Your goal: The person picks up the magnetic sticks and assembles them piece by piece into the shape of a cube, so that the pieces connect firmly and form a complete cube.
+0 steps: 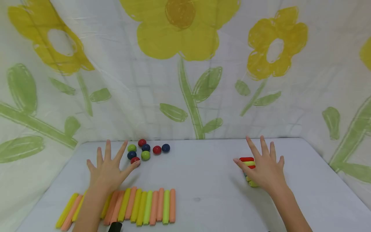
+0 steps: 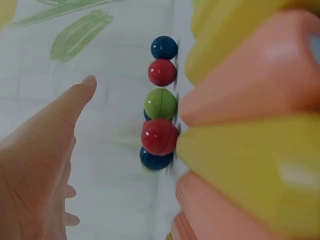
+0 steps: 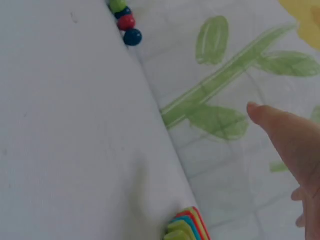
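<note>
My left hand (image 1: 105, 175) hovers with fingers spread over the left side of the table, holding nothing. Under its wrist runs a row of yellow, orange and light green sticks (image 1: 145, 206), partly hidden by the forearm. Just right of its thumb lie several small balls: red (image 1: 156, 149), dark blue (image 1: 166, 148) and green (image 1: 146, 155). On the right side my right hand (image 1: 266, 170) is likewise spread and holds nothing. It partly covers a small group of sticks (image 1: 247, 159) in red, yellow-green and blue, which also shows in the right wrist view (image 3: 187, 226).
The white table (image 1: 200, 180) ends at the back against a hanging sheet (image 1: 121, 109) painted with yellow flowers and green leaves. A small black object (image 1: 115, 227) shows at the front edge of the head view, beside the left forearm.
</note>
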A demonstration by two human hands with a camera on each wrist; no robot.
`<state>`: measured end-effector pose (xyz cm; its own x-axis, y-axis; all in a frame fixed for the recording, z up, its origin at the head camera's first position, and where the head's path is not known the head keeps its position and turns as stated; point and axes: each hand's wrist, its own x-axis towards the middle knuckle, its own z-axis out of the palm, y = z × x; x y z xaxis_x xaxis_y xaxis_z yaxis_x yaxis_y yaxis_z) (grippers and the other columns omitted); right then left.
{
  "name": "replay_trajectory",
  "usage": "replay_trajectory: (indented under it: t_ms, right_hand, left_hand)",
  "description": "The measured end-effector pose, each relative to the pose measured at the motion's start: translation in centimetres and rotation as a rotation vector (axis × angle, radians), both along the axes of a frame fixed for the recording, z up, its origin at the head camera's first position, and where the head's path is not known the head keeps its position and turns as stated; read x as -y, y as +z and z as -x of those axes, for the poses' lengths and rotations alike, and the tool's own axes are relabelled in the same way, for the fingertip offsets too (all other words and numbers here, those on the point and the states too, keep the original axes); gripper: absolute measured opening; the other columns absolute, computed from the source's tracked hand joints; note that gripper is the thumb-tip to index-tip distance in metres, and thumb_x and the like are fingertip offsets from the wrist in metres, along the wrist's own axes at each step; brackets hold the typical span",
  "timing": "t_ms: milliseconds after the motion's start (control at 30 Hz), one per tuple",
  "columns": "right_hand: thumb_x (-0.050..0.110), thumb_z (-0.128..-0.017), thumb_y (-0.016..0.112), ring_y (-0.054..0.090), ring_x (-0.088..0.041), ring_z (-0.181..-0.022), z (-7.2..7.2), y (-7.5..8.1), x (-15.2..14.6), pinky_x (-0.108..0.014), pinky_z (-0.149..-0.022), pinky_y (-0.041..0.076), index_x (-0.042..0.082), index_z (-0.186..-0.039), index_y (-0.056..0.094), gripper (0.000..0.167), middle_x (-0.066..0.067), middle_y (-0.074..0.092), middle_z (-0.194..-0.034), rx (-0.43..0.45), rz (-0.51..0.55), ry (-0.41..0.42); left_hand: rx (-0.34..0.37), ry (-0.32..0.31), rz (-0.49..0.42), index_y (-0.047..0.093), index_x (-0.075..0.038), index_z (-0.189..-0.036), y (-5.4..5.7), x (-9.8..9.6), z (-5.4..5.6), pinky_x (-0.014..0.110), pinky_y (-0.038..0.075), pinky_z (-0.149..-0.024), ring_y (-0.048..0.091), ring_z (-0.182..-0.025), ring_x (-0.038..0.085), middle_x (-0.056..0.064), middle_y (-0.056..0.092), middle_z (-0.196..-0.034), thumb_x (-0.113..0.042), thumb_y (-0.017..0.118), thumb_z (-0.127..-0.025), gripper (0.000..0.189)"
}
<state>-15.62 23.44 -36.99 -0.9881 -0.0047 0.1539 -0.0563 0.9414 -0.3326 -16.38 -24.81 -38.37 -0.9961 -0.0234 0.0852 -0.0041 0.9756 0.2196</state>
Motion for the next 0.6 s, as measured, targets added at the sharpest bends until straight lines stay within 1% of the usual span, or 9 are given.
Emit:
replay_trajectory:
  t_ms: [133,367,500,600]
  right_hand:
    - [0.077,-0.095,0.054,0.004,-0.064,-0.154,0.3,0.2,1.4,-0.093,-0.106,0.01,0.032,-0.171,0.015,0.097,-0.028,0.006,-0.174,-0.01,0.018,0.024]
    - [0.076,-0.096,0.056,0.007,-0.061,-0.156,0.4,0.7,3.7,-0.091,-0.109,0.011,0.033,-0.171,0.017,0.095,-0.024,0.009,-0.175,-0.029,0.044,0.069]
    - [0.074,-0.097,0.057,0.011,-0.059,-0.156,0.3,0.9,5.3,-0.09,-0.11,0.015,0.033,-0.17,0.02,0.091,-0.023,0.014,-0.175,-0.041,0.056,0.105]
    - [0.07,-0.097,0.06,0.017,-0.057,-0.156,0.2,0.9,6.4,-0.088,-0.111,0.02,0.032,-0.169,0.025,0.089,-0.02,0.02,-0.174,-0.056,0.068,0.143]
  left_hand:
    - [0.002,0.0,-0.013,0.014,-0.026,-0.171,0.3,-0.7,0.6,0.094,0.003,-0.105,0.004,-0.148,0.073,0.039,-0.003,-0.169,-0.078,0.05,-0.096,0.098]
    - [0.025,-0.006,-0.052,0.011,-0.025,-0.171,0.6,-2.0,1.5,0.093,0.007,-0.107,0.006,-0.149,0.071,0.038,-0.002,-0.169,-0.077,0.042,-0.1,0.094]
    - [0.024,-0.011,-0.059,0.014,-0.023,-0.171,0.3,-2.4,1.7,0.091,0.015,-0.108,0.012,-0.148,0.07,0.039,0.005,-0.168,-0.074,0.041,-0.103,0.089]
    - [0.025,-0.02,-0.063,0.019,-0.018,-0.17,0.1,-2.5,1.8,0.088,0.024,-0.108,0.019,-0.146,0.069,0.04,0.013,-0.166,-0.068,0.041,-0.106,0.084]
